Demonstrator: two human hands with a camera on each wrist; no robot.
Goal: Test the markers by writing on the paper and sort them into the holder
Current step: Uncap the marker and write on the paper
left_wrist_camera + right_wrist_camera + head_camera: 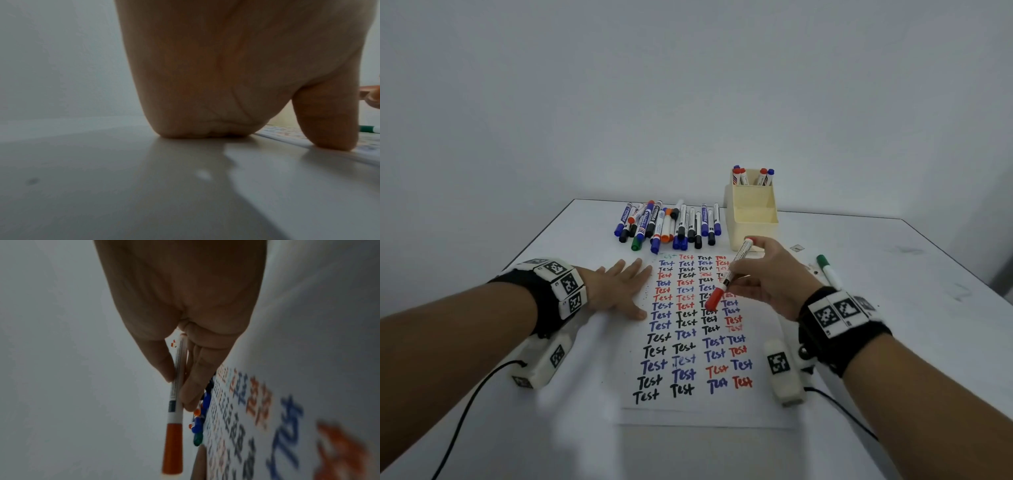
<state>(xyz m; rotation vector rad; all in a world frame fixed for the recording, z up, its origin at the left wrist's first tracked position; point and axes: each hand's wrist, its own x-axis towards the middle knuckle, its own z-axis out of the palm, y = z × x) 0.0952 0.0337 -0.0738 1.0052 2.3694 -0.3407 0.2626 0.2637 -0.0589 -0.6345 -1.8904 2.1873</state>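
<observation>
A sheet of paper (698, 409) covered with rows of "Test" in black, blue and red lies in the middle of the table. My right hand (763, 277) holds a red-capped marker (727, 279) above the paper's upper right, cap on and pointing down-left. In the right wrist view thumb and fingers (193, 389) pinch the marker (174, 418) by its white barrel. My left hand (619, 289) lies flat with straight fingers on the paper's left edge; its thumb (327, 126) rests on the paper (287, 138). A cream holder (751, 219) stands behind the paper with several markers upright in its back compartment.
A pile of blue, black, red, orange and green markers (667, 224) lies behind the paper, left of the holder. One green marker (828, 270) lies alone on the table at the right. Cables run from both wrist cameras toward the front edge.
</observation>
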